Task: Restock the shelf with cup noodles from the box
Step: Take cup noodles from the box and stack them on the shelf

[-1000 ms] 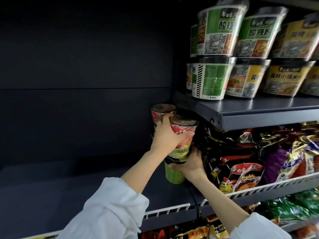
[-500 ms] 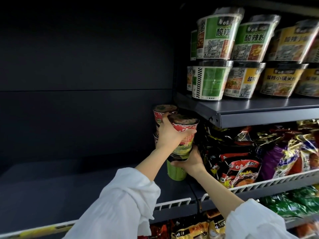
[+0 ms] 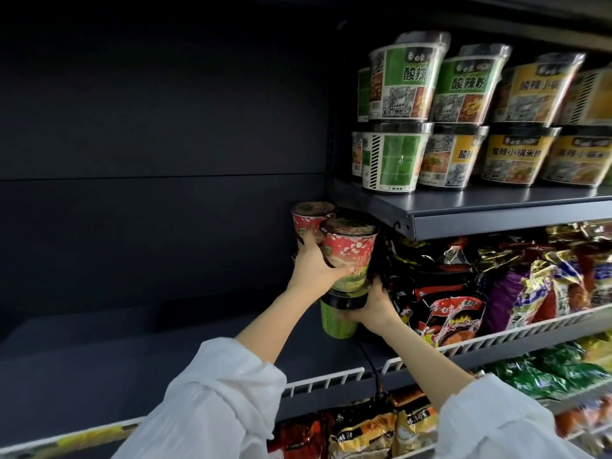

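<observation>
A red-and-green cup noodle (image 3: 351, 256) stands stacked on a green cup with a black lid (image 3: 334, 321) at the right end of a dark shelf (image 3: 165, 352). My left hand (image 3: 314, 266) grips the upper cup's left side. My right hand (image 3: 371, 306) holds the lower cup at its black lid from the right. Behind them stands another red cup (image 3: 309, 220), also stacked on something mostly hidden by my hand. The box is out of view.
Just above and to the right juts a shelf (image 3: 496, 217) carrying large green and yellow noodle bowls (image 3: 397, 160). Noodle packets (image 3: 463, 293) fill the wire-fronted shelf on the right. White wire guard (image 3: 324, 380) runs along the dark shelf's front edge.
Both hands stay on the stacked cups in almost the same hold. The stack has settled slightly further back on the shelf, and the view has shifted a little.
</observation>
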